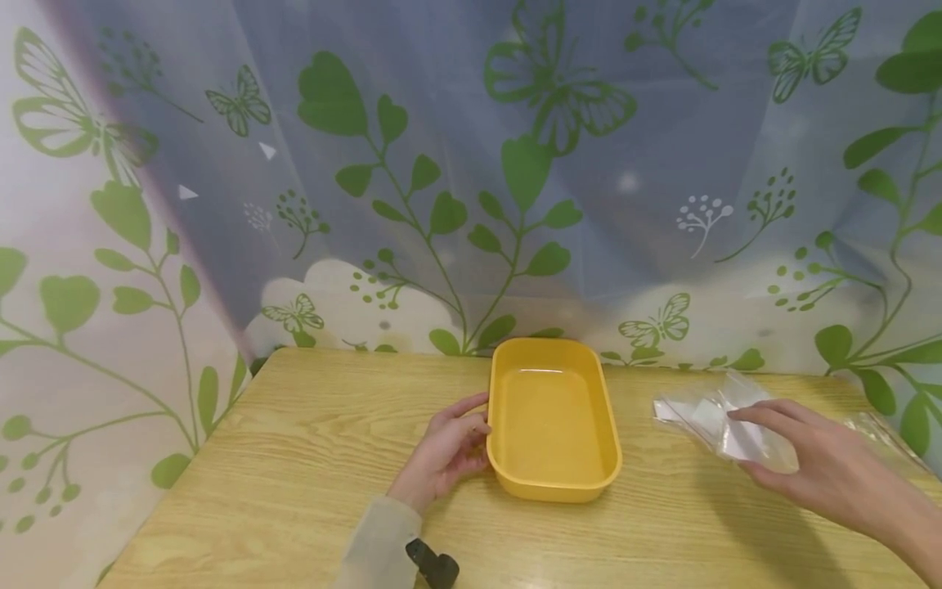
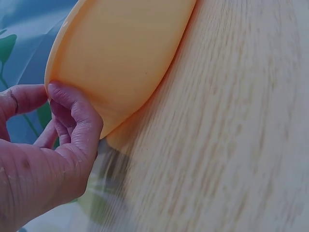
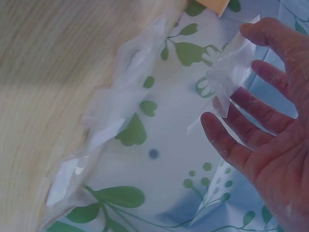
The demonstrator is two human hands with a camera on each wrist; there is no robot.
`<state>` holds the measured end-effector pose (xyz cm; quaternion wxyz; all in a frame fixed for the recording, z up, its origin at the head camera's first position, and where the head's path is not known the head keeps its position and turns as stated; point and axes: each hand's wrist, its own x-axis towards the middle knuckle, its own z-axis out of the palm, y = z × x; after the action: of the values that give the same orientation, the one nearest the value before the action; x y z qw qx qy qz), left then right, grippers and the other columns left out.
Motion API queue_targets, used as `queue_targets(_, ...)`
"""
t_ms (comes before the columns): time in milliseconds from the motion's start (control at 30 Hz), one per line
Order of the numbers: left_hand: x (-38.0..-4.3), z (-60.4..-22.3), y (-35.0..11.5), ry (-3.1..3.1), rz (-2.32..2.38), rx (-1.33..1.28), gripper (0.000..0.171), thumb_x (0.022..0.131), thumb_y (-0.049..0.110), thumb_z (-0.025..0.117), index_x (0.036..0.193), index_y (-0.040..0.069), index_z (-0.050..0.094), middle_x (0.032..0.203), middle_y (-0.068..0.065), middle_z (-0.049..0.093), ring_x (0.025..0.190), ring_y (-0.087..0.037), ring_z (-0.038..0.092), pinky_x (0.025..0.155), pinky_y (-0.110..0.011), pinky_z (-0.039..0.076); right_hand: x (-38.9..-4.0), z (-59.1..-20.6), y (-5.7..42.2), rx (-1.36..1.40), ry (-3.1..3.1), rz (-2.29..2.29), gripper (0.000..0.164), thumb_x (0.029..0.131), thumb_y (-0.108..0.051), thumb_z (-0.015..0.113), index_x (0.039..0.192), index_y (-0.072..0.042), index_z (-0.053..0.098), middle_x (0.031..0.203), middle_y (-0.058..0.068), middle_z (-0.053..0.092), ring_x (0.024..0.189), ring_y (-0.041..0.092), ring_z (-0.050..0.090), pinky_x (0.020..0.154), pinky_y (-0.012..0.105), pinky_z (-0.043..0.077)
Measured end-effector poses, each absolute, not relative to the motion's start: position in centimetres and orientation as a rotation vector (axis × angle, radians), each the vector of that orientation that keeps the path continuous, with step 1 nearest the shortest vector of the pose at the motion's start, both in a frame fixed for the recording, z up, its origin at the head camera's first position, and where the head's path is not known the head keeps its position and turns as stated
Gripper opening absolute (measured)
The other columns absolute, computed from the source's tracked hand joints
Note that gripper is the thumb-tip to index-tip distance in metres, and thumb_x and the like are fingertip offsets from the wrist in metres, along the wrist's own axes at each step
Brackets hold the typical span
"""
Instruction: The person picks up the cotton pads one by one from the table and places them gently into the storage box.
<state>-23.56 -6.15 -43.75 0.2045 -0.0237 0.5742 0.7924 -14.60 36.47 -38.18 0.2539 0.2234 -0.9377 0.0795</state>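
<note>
On the table (image 1: 294, 474), near its far edge, stands a yellow tray (image 1: 552, 425), its long sides running away from the person. At its left side the left hand (image 1: 445, 450) pinches the rim, thumb and forefinger close together there and the other fingers curled beneath. Off to the right, apart from the tray, the right hand (image 1: 832, 466) holds a small see-through bag (image 3: 231, 67) between thumb and fingertips, the fingers themselves spread. The right wrist view shows the bag raised above the table; how firmly it is gripped I cannot tell.

Along the far edge of the table, to the right of the tray, lie more bags (image 3: 106, 111), blurred in the right wrist view, with white pieces showing through. Behind everything hangs a curtain (image 1: 633, 245) printed with green leaves and butterflies. A pale sleeve (image 1: 375, 544) covers the left wrist, with a black device (image 1: 434, 564) beside it.
</note>
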Motion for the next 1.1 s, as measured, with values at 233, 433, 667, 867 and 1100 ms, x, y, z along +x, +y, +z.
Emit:
queue_targets(233,-23.7,-44.1,-6.1,1.606,2.217,-0.074,0.066,0.086,0.003,0.058,0.151,0.006,0.046,0.109,-0.006,0.064,0.081,-0.011,0.059,0.064,-0.023,0.051,-14.9,-37.6,35.3,0.662,-2.485,0.214,0.063,0.054,-0.016,0.094,0.113,-0.021,0.072,0.111,0.000,0.070,0.092,0.027,0.068,0.071,0.027,0.053)
queue_targets(433,-23.7,-44.0,-6.1,1.617,2.212,-0.070,0.066,0.086,0.003,0.059,0.151,0.005,0.046,0.107,-0.005,0.064,0.080,-0.011,0.058,0.063,-0.022,0.051,-15.3,-36.9,34.3,0.701,-2.462,0.210,0.061,0.055,-0.017,0.094,0.112,-0.021,0.072,0.110,-0.002,0.070,0.092,0.025,0.068,0.074,0.026,0.052)
queue_targets(667,-23.7,-44.0,-6.1,1.632,2.206,-0.071,0.066,0.085,0.003,0.059,0.150,0.006,0.048,0.105,-0.005,0.063,0.077,-0.011,0.057,0.061,-0.022,0.050,-15.9,-36.0,33.4,0.746,-2.451,0.203,0.058,0.059,-0.018,0.092,0.113,-0.017,0.072,0.110,-0.002,0.070,0.091,0.023,0.068,0.076,0.032,0.053)
queue_targets(867,-23.8,-44.1,-6.0,1.642,2.210,-0.088,0.064,0.085,0.002,0.059,0.148,0.006,0.050,0.112,-0.008,0.063,0.079,-0.012,0.057,0.061,-0.022,0.050,-16.8,-35.6,32.5,0.826,-2.395,0.254,0.057,0.060,-0.018,0.092,0.114,-0.016,0.073,0.112,-0.001,0.071,0.095,0.024,0.068,0.081,0.026,0.051)
queue_targets(1100,-23.6,-44.0,-5.8,1.661,2.209,-0.095,0.065,0.084,0.002,0.058,0.148,0.006,0.050,0.112,-0.008,0.064,0.080,-0.012,0.058,0.062,-0.022,0.050,-17.2,-35.6,31.2,0.826,-2.412,0.278,0.056,0.058,-0.016,0.092,0.111,-0.015,0.074,0.111,0.000,0.071,0.097,0.024,0.068,0.082,0.033,0.052)
